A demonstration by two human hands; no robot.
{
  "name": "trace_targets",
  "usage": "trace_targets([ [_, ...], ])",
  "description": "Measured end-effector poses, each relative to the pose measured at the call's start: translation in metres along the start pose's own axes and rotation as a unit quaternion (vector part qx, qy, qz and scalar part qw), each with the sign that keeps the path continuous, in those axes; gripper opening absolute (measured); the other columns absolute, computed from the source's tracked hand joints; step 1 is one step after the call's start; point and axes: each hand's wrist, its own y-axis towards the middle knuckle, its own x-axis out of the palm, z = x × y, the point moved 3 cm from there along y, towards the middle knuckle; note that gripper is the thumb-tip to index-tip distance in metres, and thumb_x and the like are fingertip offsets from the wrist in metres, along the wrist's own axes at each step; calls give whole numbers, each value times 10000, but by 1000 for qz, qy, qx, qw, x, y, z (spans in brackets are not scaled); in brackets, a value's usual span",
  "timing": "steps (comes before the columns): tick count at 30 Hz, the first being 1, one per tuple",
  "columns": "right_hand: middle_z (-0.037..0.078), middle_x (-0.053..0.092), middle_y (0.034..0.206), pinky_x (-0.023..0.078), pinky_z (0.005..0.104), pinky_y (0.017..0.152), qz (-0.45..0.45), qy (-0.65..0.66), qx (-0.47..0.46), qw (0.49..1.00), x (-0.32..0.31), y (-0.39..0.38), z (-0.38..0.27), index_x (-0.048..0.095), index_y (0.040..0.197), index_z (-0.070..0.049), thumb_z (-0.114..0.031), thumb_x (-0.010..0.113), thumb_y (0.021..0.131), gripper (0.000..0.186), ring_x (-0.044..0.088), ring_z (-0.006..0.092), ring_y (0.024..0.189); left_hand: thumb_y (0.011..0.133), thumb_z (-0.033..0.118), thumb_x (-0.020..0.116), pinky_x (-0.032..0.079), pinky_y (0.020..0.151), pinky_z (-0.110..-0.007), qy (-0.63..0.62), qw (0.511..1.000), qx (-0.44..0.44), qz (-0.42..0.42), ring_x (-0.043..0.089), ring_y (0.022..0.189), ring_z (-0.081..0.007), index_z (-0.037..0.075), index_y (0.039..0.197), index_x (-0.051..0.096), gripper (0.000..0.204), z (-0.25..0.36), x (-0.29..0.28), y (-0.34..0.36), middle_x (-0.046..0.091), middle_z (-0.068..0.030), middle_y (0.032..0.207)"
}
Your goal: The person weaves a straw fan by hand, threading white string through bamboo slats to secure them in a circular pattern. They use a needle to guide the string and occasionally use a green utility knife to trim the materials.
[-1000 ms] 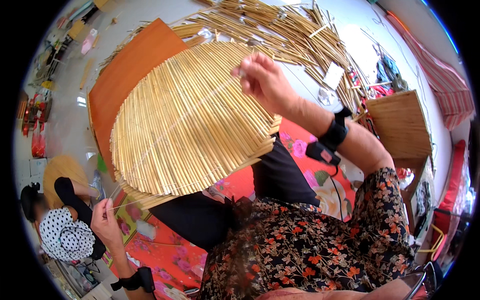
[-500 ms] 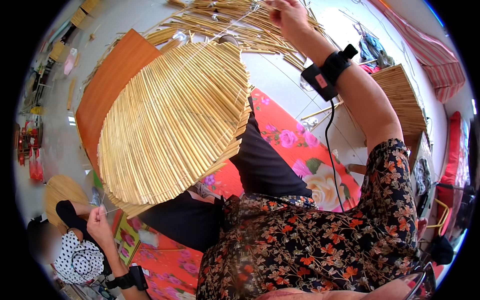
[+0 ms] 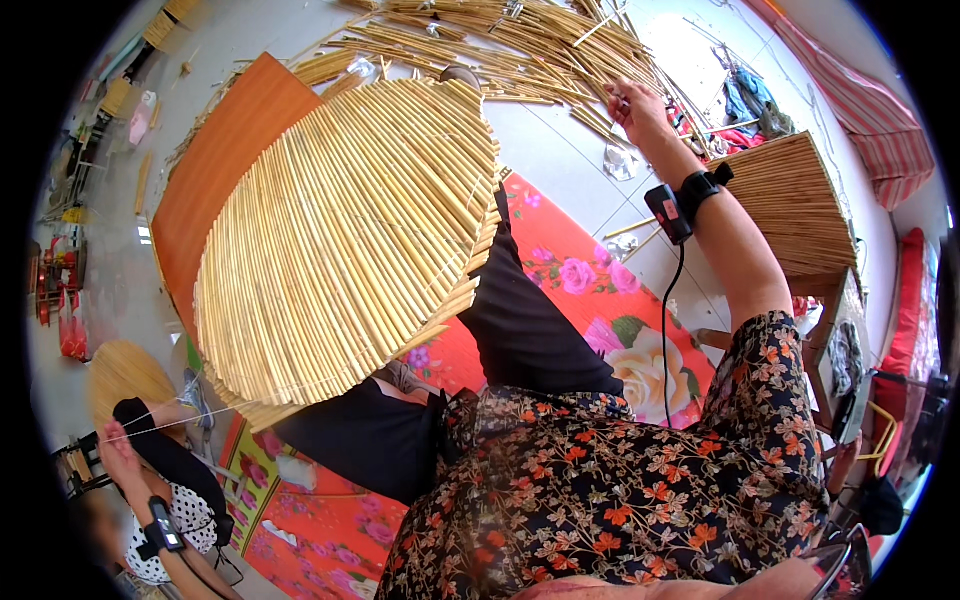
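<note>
Left grip [image 3: 122,462] pinches thread [image 3: 185,419] reaching the stick mat [image 3: 340,240]; right grip [image 3: 640,112], I cannot tell.

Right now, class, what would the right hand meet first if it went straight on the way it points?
Probably the loose stalks: they lie ahead of the right hand in this view, though how far below it is unclear.
</note>
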Motion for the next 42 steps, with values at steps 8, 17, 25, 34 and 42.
trace_targets([
  [8, 123, 678, 1141, 568, 402, 894, -262, -86, 190, 942, 83, -82, 80, 586, 1006, -72, -155, 634, 962, 105, 677, 244, 1013, 1020, 263, 566, 462, 1050, -348, 239, 949, 74, -191, 607, 1097, -188, 8, 1301, 579, 380, 25, 118, 2, 641, -85, 1146],
  [17, 150, 665, 1179, 560, 370, 903, -285, -70, 197, 935, 80, -126, 77, 575, 970, -103, -175, 597, 995, 79, 672, 249, 1044, 1021, 275, 566, 499, 939, -283, 165, 956, 17, -243, 632, 1015, -151, -17, 1228, 611, 361, -19, 259, -86, 653, -50, 1028],
  [25, 157, 687, 1135, 597, 346, 838, -290, -94, 185, 934, 70, -130, 86, 571, 987, -87, -165, 585, 1001, 81, 709, 240, 968, 1028, 273, 551, 504, 928, -270, 196, 926, 26, -321, 638, 993, -141, -12, 1255, 595, 367, -33, 296, -166, 664, -44, 1032],
  [34, 152, 690, 1117, 599, 331, 822, -296, -102, 202, 928, 72, -142, 99, 588, 969, -66, -165, 584, 1001, 104, 709, 224, 956, 1056, 252, 472, 471, 1050, -330, 132, 948, 180, -225, 628, 1117, -200, -49, 1248, 592, 376, 1, 306, -145, 669, -135, 1116],
  [42, 135, 693, 1099, 591, 323, 808, -296, -109, 215, 924, 66, -146, 108, 589, 987, -66, -167, 581, 1003, 103, 700, 208, 941, 1019, 245, 542, 482, 968, -281, 342, 835, 223, -369, 636, 988, -125, 40, 1183, 658, 287, -9, 326, -198, 677, -33, 1035],
])
